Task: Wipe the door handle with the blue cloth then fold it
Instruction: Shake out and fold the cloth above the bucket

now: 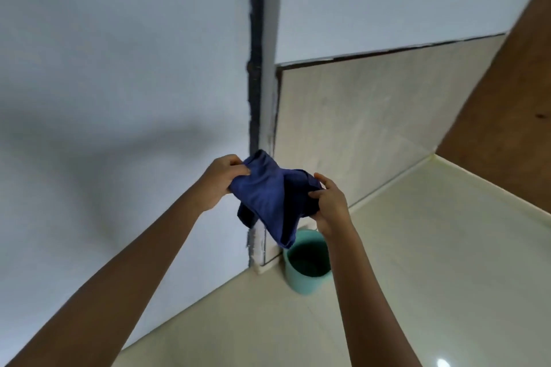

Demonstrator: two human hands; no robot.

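A dark blue cloth (268,199) hangs bunched between both hands in the middle of the view. My left hand (219,180) pinches its upper left edge between thumb and fingers. My right hand (331,202) grips the cloth's right side. The lower part of the cloth droops toward the floor, above a bucket. No door handle shows in this view.
A teal bucket (308,270) stands on the pale tiled floor (432,247) in the corner, just below the cloth. A white wall (119,68) fills the left, with a dark vertical gap (258,53) beside a white frame. A brown wooden panel (507,98) stands at the right.
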